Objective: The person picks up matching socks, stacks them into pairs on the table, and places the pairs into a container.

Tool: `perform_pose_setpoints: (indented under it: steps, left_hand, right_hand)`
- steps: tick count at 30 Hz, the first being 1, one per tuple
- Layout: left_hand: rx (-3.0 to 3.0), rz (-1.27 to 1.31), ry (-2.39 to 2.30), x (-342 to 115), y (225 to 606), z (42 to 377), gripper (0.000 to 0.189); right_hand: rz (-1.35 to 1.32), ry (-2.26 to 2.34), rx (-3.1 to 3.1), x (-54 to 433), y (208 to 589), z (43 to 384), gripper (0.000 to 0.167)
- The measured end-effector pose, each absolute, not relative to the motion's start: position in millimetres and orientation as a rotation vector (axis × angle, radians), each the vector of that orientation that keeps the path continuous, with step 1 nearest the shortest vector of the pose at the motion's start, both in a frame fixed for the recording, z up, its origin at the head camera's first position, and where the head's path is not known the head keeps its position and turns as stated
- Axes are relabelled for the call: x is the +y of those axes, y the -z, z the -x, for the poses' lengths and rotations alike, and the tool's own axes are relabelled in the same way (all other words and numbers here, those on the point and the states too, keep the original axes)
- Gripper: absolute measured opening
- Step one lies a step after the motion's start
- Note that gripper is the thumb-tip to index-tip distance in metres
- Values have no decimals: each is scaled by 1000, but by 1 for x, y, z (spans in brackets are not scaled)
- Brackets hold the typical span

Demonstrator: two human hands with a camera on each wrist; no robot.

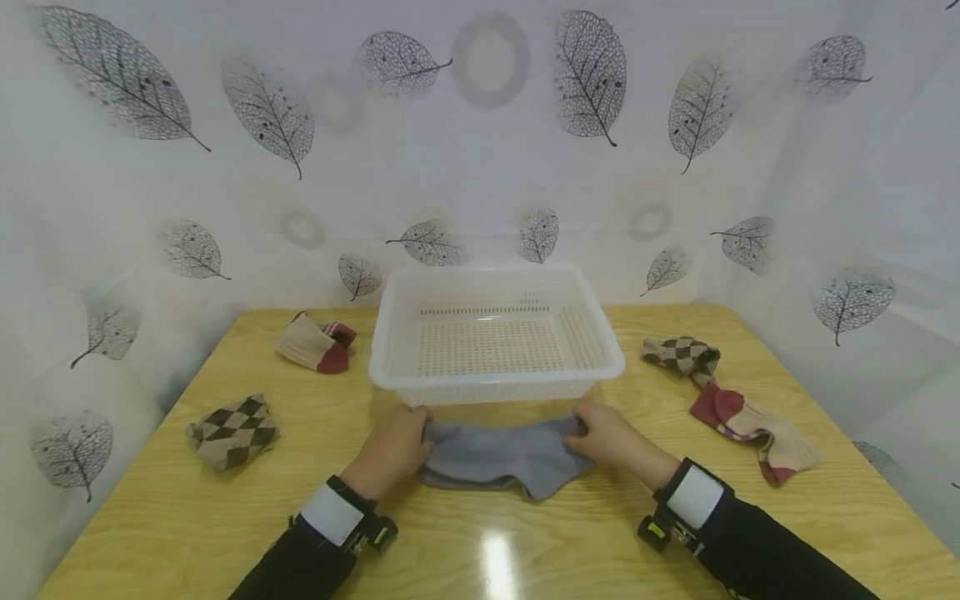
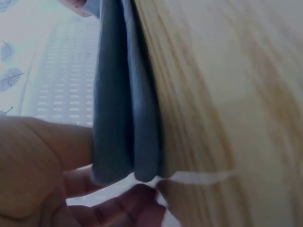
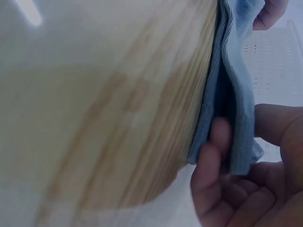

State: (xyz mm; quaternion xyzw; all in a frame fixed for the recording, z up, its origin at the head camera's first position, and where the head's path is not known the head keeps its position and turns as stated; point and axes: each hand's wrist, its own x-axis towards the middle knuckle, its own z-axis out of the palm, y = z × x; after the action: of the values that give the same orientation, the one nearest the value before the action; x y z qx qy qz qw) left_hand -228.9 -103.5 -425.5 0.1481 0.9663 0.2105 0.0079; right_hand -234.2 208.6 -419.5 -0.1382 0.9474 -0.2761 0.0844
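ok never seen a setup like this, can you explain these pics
No machine here: a person works bare-handed. The wide picture is from a camera worn on the head; the two close ones are from cameras on the left and right wrists. The left grip and right grip, each a hand, hold opposite ends of a grey cloth. Beyond it on the wooden table stands a white basket. A checked sock and beige-maroon sock lie left, another checked sock and beige-maroon sock right.

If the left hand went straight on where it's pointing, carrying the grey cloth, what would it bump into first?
Probably the front of the white basket, which sits just ahead of the left hand in the head view, though the gap is unclear.
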Motion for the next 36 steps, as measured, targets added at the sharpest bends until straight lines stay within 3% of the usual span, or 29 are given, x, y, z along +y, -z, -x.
perform_pose_setpoints:
  steps: [6,10,16,27,36]
  left_hand:
    - [2909,-363,-759,-113,421,225,36]
    - [2829,-271,-811,-119,419,223,37]
    - [2832,-310,-763,-117,422,225,31]
    - [2842,-338,-794,-108,423,223,52]
    - [2760,-353,-861,-110,422,226,34]
  right_hand:
    - [413,694,2835,212,410,234,20]
    - [377,633,2840,218,406,235,30]
    - [376,629,2819,214,406,237,21]
    - [299,729,2715,205,413,245,21]
    - [249,855,2697,212,414,247,35]
